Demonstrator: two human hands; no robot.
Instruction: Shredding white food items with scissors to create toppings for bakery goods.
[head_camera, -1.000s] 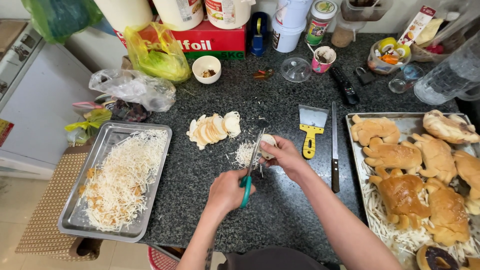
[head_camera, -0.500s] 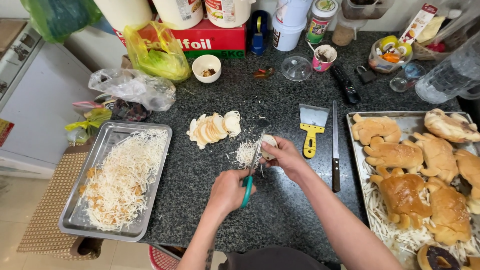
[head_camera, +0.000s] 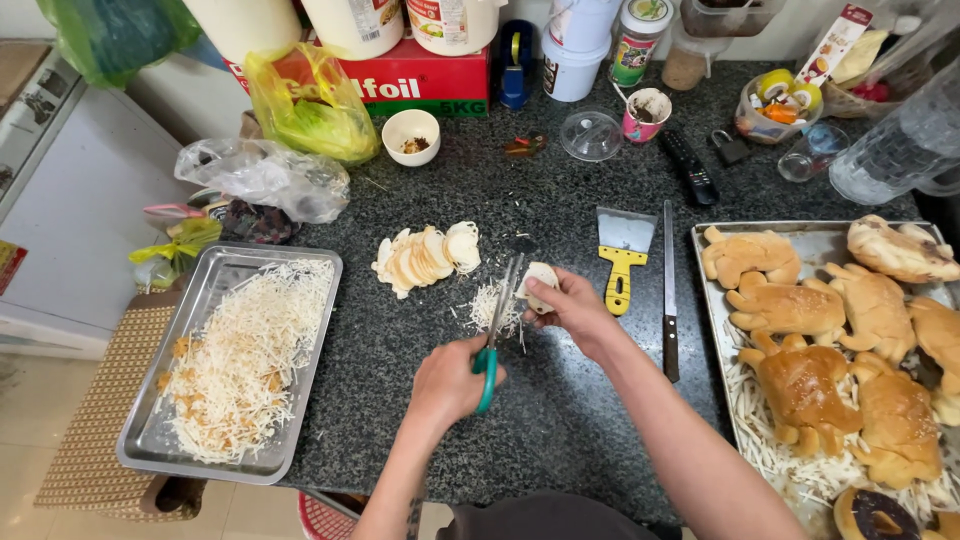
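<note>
Gripped in the left hand (head_camera: 448, 378) is a pair of scissors (head_camera: 495, 330) with teal handles, the fingers being closed through the loops near the centre of the frame. A small pale slice (head_camera: 538, 283) is pinched by the right hand (head_camera: 570, 305), just above and to the right of the left one.

Compared with the views a second and half a second earlier, almost nothing is found to have shifted: both hands are seen in the same spot, and the heap of fine shreds (head_camera: 492, 306) under the blades is perhaps slightly fuller, though that cannot be told for certain at this scale. The cutting is judged to be mid-way, with more shreds being added little by little.

The long axis of the scissors is set nearly upright in the frame, tilted a little to the right, with the tips pointed toward the upper middle and meeting the slice. Whether the blades are parted or shut cannot be made out.

A fan of uncut slices (head_camera: 425, 255) is left just above and to the left, and a steel tray (head_camera: 150, 455) of shreds lies at the lower left.
</note>
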